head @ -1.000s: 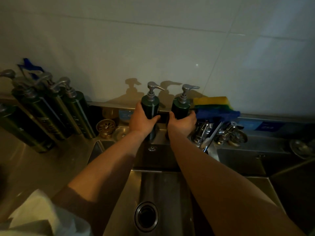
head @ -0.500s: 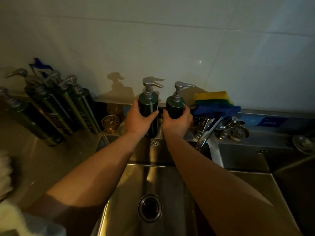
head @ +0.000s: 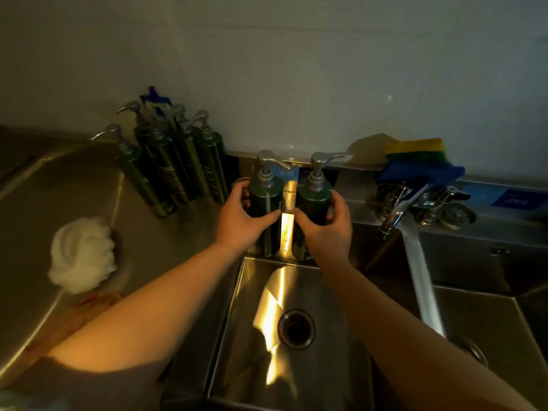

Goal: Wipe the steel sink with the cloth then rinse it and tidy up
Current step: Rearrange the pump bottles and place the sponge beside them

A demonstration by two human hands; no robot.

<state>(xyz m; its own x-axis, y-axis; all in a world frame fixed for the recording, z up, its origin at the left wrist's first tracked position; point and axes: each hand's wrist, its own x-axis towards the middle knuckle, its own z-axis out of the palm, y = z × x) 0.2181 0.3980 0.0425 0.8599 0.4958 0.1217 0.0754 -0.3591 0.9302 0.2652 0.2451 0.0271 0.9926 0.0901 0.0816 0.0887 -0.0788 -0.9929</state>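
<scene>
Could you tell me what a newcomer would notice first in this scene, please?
The two hands draw the eye first: the left hand grips one dark green pump bottle and the right hand grips a second pump bottle, side by side at the back edge of the steel sink. Next comes the bright reflection streaking the basin toward the drain, and the white cloth bunched on the counter to the left.

You've got clutter along the far wall.
Green pump bottles cluster far left; stacked sponges sit far right.
</scene>
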